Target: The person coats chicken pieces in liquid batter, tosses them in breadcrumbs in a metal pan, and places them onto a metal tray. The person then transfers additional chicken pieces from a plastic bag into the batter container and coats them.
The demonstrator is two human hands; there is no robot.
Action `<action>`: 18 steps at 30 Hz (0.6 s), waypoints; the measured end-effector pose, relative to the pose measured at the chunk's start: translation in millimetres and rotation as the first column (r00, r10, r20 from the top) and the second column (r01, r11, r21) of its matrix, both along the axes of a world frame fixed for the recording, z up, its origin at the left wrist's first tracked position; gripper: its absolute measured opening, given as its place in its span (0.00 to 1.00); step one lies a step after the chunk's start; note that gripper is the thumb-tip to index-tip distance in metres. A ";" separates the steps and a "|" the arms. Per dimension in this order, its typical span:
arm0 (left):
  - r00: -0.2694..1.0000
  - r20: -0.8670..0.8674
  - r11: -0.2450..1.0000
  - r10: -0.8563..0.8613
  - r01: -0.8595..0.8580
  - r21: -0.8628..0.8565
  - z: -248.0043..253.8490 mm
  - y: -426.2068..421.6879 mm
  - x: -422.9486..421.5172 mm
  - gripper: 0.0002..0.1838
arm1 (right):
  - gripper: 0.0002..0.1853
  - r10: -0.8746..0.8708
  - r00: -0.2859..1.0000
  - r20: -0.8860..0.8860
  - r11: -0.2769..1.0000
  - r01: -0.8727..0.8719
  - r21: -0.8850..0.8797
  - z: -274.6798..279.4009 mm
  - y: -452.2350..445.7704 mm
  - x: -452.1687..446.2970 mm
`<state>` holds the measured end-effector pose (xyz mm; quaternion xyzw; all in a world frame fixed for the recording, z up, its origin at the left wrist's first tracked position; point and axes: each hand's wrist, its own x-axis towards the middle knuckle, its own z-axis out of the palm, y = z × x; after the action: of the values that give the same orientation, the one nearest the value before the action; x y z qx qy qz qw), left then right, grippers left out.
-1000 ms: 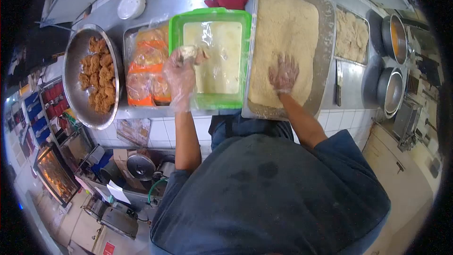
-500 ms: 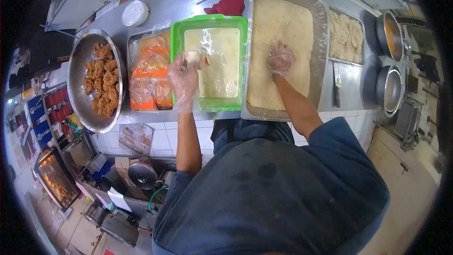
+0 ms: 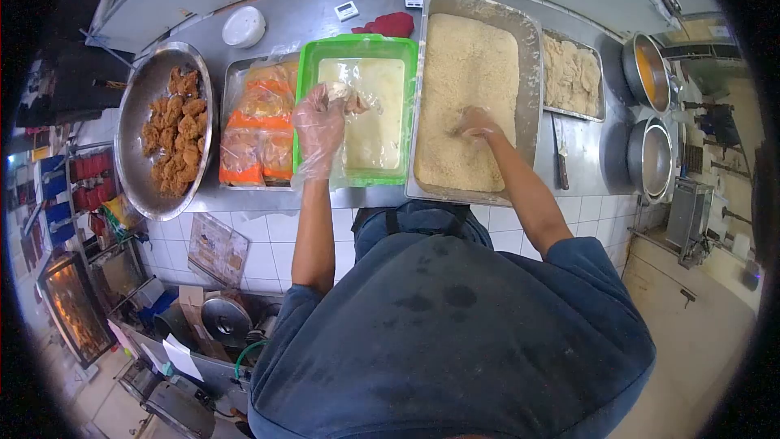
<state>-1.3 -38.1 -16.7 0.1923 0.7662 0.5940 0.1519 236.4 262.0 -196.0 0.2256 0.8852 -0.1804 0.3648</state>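
My left hand [image 3: 319,126], in a clear plastic glove, pinches a pale, wet piece of food [image 3: 343,96] over the left part of the green tub [image 3: 410,55], which holds a milky liquid [image 3: 382,114]. My right hand [image 3: 478,123], also gloved, is in the deep metal tray [image 3: 530,41] of pale breading [image 3: 467,49]. Its fingertips are sunk in the breading, so what they hold, if anything, is hidden.
A metal bowl [image 3: 130,167] of fried pieces and bagged orange-and-pale food [image 3: 258,126] lie left. A tray of coated pieces [image 3: 571,73], a knife [image 3: 561,158] and two pots [image 3: 647,73] stand right. A red cloth [image 3: 390,25] lies behind.
My right hand has gone from spread flat on the breading to fingers curled down into it. My left hand still holds the piece over the tub. The whole view has shifted slightly.
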 end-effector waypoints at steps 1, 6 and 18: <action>1.000 0.025 1.000 0.002 -0.003 0.004 3.1 -1.0 1.9 0.05 | 0.38 -0.074 0.993 -0.090 0.997 0.072 -0.030 -1.2 1.1 2.8; 0.994 0.094 0.993 -0.053 0.042 0.108 5.7 -10.4 1.2 0.05 | 0.25 -0.109 0.898 -0.427 0.978 0.173 0.115 73.1 -25.5 26.5; 0.998 0.004 0.995 -0.070 0.069 0.068 6.7 -8.4 -8.3 0.05 | 0.25 -0.112 0.626 -0.771 0.924 0.351 0.151 108.5 -12.9 51.8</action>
<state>-9.6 -46.5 -10.0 0.2219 0.7379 0.6148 0.1683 288.2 249.1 -87.5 0.2943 0.9350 -0.1727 -0.0963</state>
